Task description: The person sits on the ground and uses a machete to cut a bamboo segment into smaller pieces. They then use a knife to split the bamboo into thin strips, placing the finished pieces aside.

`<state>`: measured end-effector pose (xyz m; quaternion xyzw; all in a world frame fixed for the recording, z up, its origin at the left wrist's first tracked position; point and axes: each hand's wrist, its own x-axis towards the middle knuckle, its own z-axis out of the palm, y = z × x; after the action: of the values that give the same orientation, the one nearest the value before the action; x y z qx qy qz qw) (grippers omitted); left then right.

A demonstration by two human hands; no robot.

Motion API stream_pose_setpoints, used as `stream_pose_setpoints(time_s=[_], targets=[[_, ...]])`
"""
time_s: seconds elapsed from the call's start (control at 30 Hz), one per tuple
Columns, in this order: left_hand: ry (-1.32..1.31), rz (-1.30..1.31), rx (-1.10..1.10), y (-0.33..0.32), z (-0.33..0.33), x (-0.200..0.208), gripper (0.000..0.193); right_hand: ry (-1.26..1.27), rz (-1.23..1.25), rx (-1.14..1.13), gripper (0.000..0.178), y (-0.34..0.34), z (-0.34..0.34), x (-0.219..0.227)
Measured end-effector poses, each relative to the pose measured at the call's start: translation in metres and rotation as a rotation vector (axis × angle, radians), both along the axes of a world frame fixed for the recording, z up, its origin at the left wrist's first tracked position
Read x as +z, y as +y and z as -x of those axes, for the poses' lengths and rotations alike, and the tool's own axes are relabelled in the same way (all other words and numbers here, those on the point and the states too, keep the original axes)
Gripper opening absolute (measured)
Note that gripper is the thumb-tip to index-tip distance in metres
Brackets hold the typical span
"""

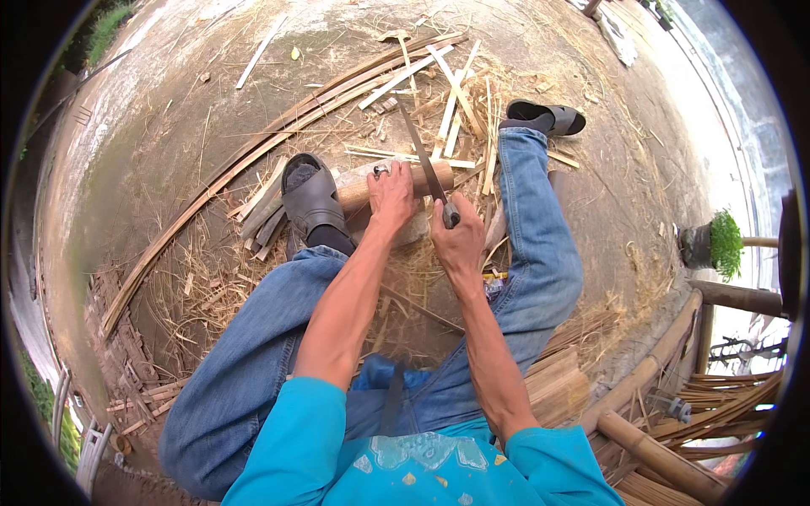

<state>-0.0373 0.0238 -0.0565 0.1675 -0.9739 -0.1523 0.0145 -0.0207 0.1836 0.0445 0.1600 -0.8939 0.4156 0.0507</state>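
Observation:
A brown bamboo tube (pixel 437 175) lies crosswise between my feet, over a pale block (pixel 412 229). My left hand (pixel 392 196) is closed over the tube and presses it down, a ring on one finger. In my right hand (pixel 460 236) is the dark handle of a hand saw (pixel 419 145). Its long blade narrows toward the far tip and crosses the tube close to the right end. The teeth are too small to make out. My left sandal (pixel 316 198) sits against the tube's left end.
Long split bamboo strips (pixel 278 126) curve across the ground at the left. Pale slats (pixel 456 97) and shavings are scattered beyond the tube. My right sandal (pixel 548 118) is at the far right. A potted plant (pixel 724 244) and bamboo poles (pixel 650 451) stand to the right.

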Motion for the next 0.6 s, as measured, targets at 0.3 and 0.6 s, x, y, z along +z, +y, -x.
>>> stream_pose_setpoints(time_s=[0.3,0.6], targets=[[0.029,-0.026,-0.001,0.001,-0.002,-0.003,0.077,-0.083,-0.078,-0.009,0.026,0.102,-0.106,0.039],[-0.054,-0.078,-0.011,-0.007,0.000,0.016,0.079,-0.024,-0.078,0.043,0.021,0.003,0.002,-0.001]])
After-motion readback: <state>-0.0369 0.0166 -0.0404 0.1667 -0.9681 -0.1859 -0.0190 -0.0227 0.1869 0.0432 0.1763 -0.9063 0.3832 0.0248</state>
